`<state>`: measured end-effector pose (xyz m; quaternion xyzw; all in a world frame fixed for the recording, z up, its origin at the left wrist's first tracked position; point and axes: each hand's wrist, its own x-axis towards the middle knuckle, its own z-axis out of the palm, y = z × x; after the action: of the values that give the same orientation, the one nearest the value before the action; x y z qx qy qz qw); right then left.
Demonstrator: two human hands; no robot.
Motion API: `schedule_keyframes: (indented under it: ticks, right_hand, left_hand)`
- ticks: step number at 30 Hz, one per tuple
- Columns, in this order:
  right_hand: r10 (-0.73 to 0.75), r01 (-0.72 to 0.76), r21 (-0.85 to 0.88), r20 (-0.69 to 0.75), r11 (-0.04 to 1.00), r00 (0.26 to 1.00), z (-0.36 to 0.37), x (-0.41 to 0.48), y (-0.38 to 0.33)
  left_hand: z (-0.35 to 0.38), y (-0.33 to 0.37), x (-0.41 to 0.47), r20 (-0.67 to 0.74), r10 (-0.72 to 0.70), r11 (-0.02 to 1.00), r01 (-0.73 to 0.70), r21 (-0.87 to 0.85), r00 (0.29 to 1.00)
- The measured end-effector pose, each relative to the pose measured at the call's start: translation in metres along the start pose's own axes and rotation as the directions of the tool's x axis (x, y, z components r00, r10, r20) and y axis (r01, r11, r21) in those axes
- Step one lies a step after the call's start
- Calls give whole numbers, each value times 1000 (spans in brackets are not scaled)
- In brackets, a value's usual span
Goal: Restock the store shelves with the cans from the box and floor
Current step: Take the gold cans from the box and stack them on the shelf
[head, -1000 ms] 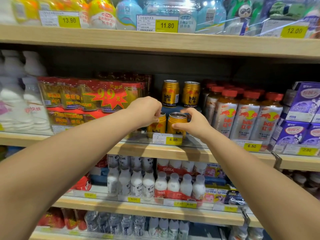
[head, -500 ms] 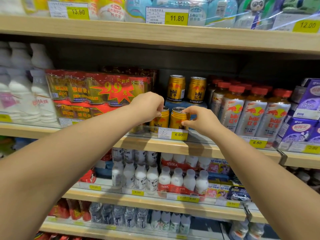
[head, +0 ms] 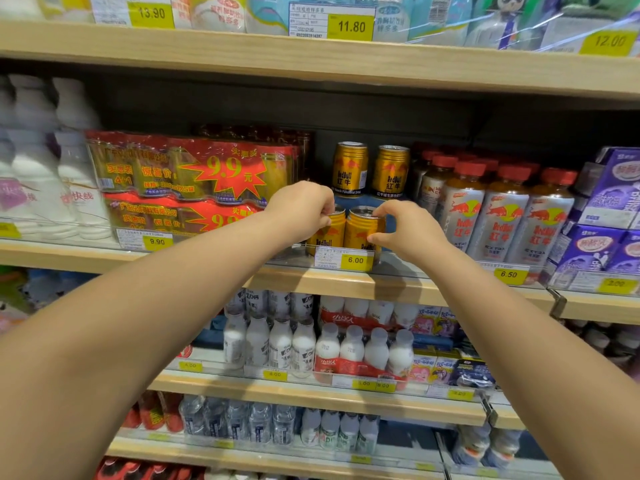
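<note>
Two gold Red Bull cans stand side by side at the front of the middle shelf, above a 6.00 price tag. My left hand grips the left can by its top rim. My right hand pinches the right can, thumb low on its side and a finger on its lid. Two more gold cans stand higher behind them on a blue block. The box and floor are out of view.
Shrink-wrapped red multipacks sit left of the cans. Red-capped Red Bull bottles stand to the right, purple cartons beyond. A clear plastic lip runs along the shelf front. White bottles fill the shelf below.
Both hands have stayed on the two front cans. My right thumb has shifted lower on the right can. The camera has tilted up slightly.
</note>
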<state>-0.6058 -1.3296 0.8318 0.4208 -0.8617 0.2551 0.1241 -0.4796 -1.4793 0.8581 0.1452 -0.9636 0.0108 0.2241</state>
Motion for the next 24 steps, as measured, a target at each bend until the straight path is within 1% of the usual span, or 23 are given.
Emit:
schedule_keyframes:
  ticks: [1, 2, 4, 5, 6, 7, 8, 9, 10, 12, 14, 15, 16, 17, 18, 19, 21, 24]
  right_hand:
    - [-28, 26, -23, -68, 999, 997, 0, -5, -1]
    - [-71, 69, -21, -170, 997, 983, 1, -11, -3]
    - [-151, 189, 64, -382, 980, 912, 9, -32, -5]
    - [-168, 241, 113, -444, 964, 880, 18, -46, -6]
    - [-167, 272, 163, -472, 948, 866, 30, -62, -6]
    - [-148, 276, 222, -462, 935, 875, 46, -79, -6]
    - [-112, 249, 290, -418, 924, 902, 63, -95, -6]
    - [-75, 205, 354, -347, 913, 935, 81, -110, -5]
    - [-50, 157, 401, -263, 903, 963, 100, -125, -3]
    - [-25, 77, 450, -120, 889, 992, 136, -155, 3]
    - [17, -3, 491, -25, 871, 1000, 170, -183, 12]
    - [48, -56, 514, 29, 856, 998, 186, -198, 18]
    - [83, -115, 536, 84, 836, 993, 203, -214, 24]
    - [112, -165, 552, 128, 818, 985, 215, -226, 29]
    - [155, -232, 555, 184, 798, 971, 233, -243, 36]
    - [197, -300, 548, 239, 781, 951, 249, -262, 42]
    - [275, -415, 519, 327, 747, 904, 281, -297, 55]
    - [400, -575, 446, 428, 686, 810, 343, -361, 81]
  left_hand:
    - [1, 1, -3, -40, 13, 1000, -13, 12, 999]
    - [2, 1, -9, -106, 39, 999, -39, -4, 994]
    - [9, 2, -30, -280, 65, 986, -105, -130, 958]
    - [18, 2, -45, -348, 42, 967, -126, -222, 936]
    - [31, 4, -63, -380, -14, 938, -120, -326, 925]
    - [48, 6, -83, -363, -92, 897, -81, -434, 927]
    - [69, 8, -103, -296, -171, 851, -10, -525, 940]
    - [91, 11, -122, -196, -227, 808, 72, -585, 954]
    - [114, 14, -141, -86, -254, 774, 149, -615, 963]
    - [157, 21, -175, 103, -257, 726, 262, -636, 961]
    - [196, 24, -203, 266, -298, 632, 399, -665, 917]
    - [215, 25, -218, 340, -343, 551, 480, -683, 876]
    - [232, 26, -234, 394, -394, 457, 548, -700, 831]
    - [246, 26, -247, 422, -442, 363, 588, -723, 792]
    - [264, 27, -264, 458, -476, 289, 625, -725, 751]
    - [279, 29, -281, 489, -501, 246, 659, -711, 714]
    - [310, 30, -314, 569, -507, 196, 730, -655, 647]
    - [377, 32, -369, 695, -443, 162, 813, -560, 567]
